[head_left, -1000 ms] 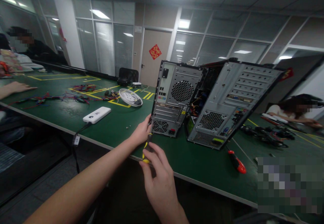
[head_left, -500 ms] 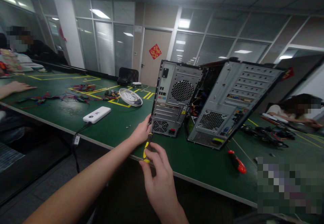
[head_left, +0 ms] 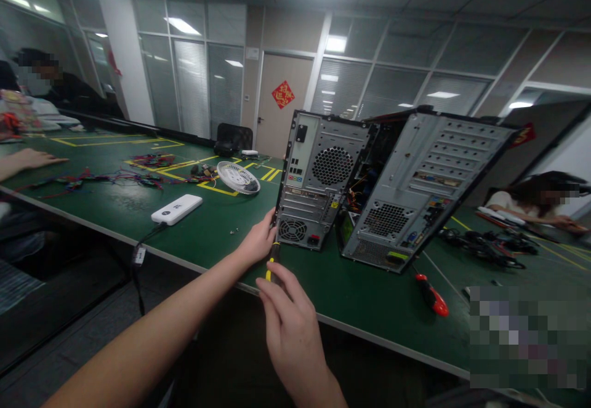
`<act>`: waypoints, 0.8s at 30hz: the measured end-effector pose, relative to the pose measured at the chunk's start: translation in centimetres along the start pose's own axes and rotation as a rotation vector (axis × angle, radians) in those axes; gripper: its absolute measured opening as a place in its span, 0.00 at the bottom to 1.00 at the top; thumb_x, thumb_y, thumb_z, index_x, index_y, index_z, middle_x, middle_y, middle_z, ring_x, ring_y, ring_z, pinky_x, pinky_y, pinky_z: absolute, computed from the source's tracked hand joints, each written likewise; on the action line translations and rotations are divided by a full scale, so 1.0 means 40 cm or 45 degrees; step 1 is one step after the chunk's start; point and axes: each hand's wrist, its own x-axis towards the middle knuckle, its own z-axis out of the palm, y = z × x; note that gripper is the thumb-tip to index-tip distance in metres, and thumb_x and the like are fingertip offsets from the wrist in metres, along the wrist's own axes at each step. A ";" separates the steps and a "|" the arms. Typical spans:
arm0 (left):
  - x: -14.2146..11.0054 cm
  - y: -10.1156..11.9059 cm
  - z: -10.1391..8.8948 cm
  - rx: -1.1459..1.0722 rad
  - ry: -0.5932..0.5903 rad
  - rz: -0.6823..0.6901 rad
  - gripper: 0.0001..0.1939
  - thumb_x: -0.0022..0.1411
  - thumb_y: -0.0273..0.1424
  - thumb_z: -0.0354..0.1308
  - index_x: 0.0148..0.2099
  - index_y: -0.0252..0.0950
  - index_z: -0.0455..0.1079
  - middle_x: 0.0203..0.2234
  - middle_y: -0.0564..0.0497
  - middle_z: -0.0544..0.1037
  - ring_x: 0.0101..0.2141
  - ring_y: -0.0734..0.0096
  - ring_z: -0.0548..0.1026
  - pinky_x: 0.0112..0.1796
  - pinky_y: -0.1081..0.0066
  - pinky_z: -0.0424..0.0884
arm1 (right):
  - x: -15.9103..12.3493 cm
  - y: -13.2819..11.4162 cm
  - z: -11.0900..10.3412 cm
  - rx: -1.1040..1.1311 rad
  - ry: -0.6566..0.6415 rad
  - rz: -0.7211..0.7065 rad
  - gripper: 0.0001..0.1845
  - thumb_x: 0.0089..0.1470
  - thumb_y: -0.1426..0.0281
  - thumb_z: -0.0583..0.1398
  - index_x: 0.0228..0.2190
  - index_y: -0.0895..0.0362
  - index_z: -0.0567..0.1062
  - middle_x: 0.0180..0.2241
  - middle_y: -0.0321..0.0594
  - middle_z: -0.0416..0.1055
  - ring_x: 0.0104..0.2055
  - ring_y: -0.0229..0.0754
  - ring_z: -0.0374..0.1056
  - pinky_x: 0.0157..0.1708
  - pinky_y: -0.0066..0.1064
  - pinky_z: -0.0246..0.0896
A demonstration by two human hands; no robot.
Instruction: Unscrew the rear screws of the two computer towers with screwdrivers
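My right hand [head_left: 292, 312] is closed round the handle of a black-and-yellow screwdriver [head_left: 274, 254], which points up at the lower left corner of a computer case [head_left: 307, 202]. The screwdriver's tip is hidden at that corner. My left hand [head_left: 259, 237] is closed at the same lower left edge, its fingers against the case and partly hidden by it. The case stands upright, its back with fan grilles and ports facing me. Close on its right, a second computer case [head_left: 392, 211] leans at a tilt in view.
A red-and-black screwdriver [head_left: 433, 296] lies right of the cases, before a heap of black cables [head_left: 489, 245]. Left are a white power bank [head_left: 177, 209], tiny screws [head_left: 234, 231], a white round lid [head_left: 238, 177] and thin wires [head_left: 115, 179]. People sit at both sides.
My right hand has shifted its fingers on the screwdriver, covering more of the yellow handle, with fingers closer together. My left hand and both cases have stayed put.
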 end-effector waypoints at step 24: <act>0.001 -0.007 0.000 0.014 -0.007 0.001 0.32 0.70 0.32 0.49 0.73 0.36 0.51 0.51 0.37 0.80 0.46 0.58 0.80 0.51 0.57 0.73 | -0.008 -0.003 -0.001 -0.033 -0.092 0.017 0.22 0.64 0.80 0.54 0.56 0.57 0.75 0.62 0.54 0.67 0.62 0.52 0.68 0.57 0.45 0.71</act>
